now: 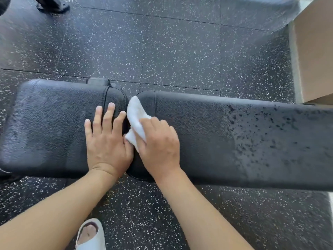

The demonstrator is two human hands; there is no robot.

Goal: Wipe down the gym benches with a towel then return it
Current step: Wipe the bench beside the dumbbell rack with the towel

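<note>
Black textured vinyl counter [207, 134], two pads end to end, spans the view above speckled rubber floor [162, 51]. Right hand [160, 147] presses a small folded white towel [136, 121] at the gap between the pads, fingers [153, 123] curled over the cloth and holding it. Left hand [106, 141] lies flat on the left pad, fingers spread wide. Dark wet speckles mark the right pad. White slipper [91, 235] below.
</note>
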